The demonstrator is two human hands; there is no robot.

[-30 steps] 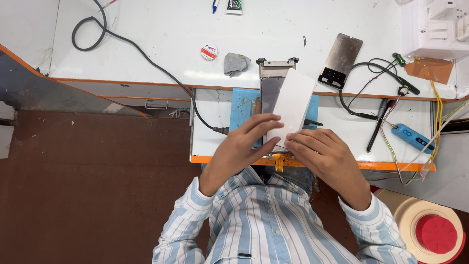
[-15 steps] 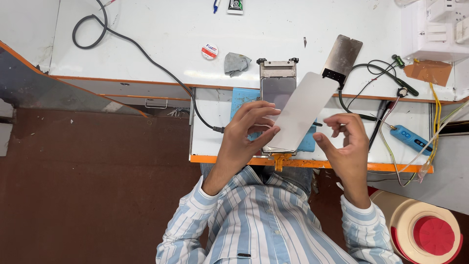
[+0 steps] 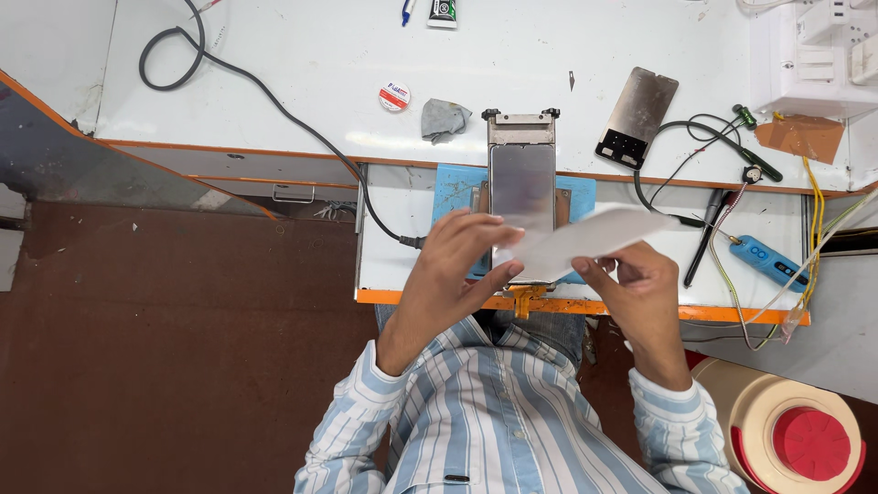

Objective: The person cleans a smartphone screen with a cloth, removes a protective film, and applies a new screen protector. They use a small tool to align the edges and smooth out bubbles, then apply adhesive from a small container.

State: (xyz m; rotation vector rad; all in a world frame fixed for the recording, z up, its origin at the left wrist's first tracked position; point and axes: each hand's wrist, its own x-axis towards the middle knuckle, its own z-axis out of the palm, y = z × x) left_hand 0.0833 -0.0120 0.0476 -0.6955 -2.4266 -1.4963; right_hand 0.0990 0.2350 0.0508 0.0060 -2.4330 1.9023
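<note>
- Centrally, a thin white sheet [image 3: 585, 240], flexible and slightly bowed, is held above the blue mat [image 3: 455, 187] at the front of the white bench [image 3: 549, 55].
- Its lower end is pinched by the fingers of the left hand [image 3: 457, 270].
- Its underside is touched by the right hand [image 3: 640, 288], fingers curled about the edge.
- A flat, glossy grey rectangular panel [image 3: 522, 187] is seen clamped in a metal jig just behind the sheet.
- A crumpled grey cloth [image 3: 444, 119] lies nearby.

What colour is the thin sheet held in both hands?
White, the sheet, seen in the head view.
</note>
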